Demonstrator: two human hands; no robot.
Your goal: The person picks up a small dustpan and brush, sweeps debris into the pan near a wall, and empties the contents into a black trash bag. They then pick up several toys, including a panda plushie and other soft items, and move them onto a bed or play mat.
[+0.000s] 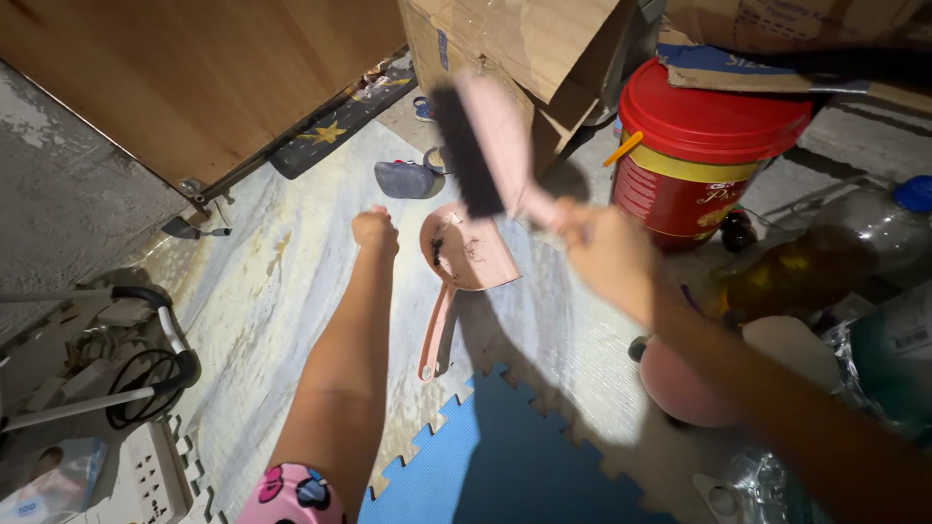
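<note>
My right hand [604, 247] grips the handle of a pink hand brush [490, 146] with dark bristles, raised in the air above the floor and blurred. Below it a pink dustpan [473, 260] lies on the pale marbled floor mat [282, 291], with bits of dark debris in its scoop and its handle pointing toward me. My left hand [376, 230] reaches down to the mat just left of the dustpan, fingers closed in a fist; whether it pinches something is hidden.
A red lidded bucket [701, 155] stands at the right under cardboard boxes [524, 49]. Plastic bottles [825, 257], a pink ball [680, 383] and a blue foam tile [505, 456] lie nearby. A wooden door [194, 78], power strip [146, 475] and cables [136, 374] are on the left.
</note>
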